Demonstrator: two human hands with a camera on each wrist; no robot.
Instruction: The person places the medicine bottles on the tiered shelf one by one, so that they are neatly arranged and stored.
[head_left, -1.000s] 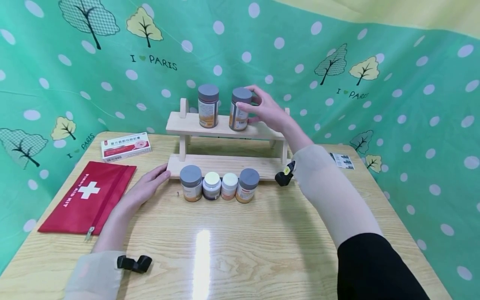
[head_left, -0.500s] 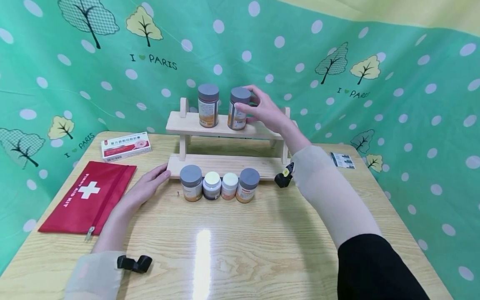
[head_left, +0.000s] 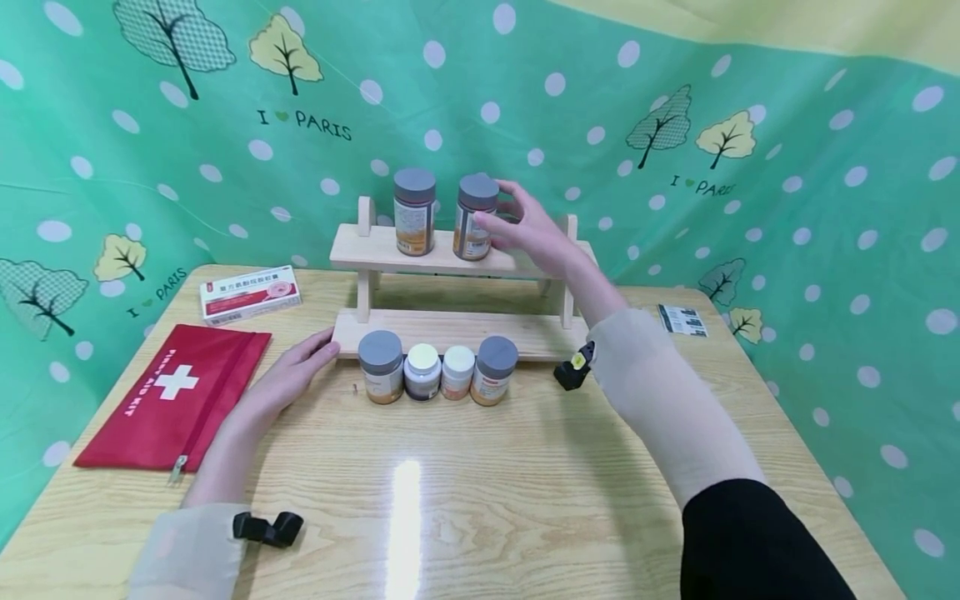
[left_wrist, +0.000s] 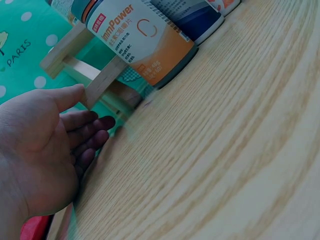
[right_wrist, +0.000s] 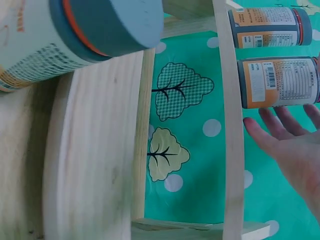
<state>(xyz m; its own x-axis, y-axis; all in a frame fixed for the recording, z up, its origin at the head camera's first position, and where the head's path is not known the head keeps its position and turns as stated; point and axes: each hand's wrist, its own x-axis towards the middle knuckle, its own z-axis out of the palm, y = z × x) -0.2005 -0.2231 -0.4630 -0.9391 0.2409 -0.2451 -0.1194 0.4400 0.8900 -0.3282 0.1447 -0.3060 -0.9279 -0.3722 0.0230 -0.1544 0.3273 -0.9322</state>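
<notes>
My right hand (head_left: 528, 229) is beside a grey-lidded supplement jar (head_left: 476, 218) on the upper board of a wooden two-tier shelf (head_left: 450, 332). In the right wrist view, its spread fingers (right_wrist: 257, 132) lie loosely by the jar's side. To the left stands a matching jar (head_left: 414, 213), a small gap between them. My left hand (head_left: 288, 375) rests at the left end of the lower board. In the left wrist view, the thumb touches the board's end, with relaxed fingers (left_wrist: 90, 132) below it.
Before the lower board stand two grey-lidded jars (head_left: 384, 385) with small white-capped bottles (head_left: 423, 383) between them. A red first aid kit pouch (head_left: 195, 367) and a medicine box (head_left: 250, 295) lie left. A printed card (head_left: 682, 321) lies right. A green curtain (head_left: 600, 100) hangs behind.
The jar at my right hand has shifted slightly left. The right hand's fingers have loosened and drawn a little away from it. My left hand stays in place.
</notes>
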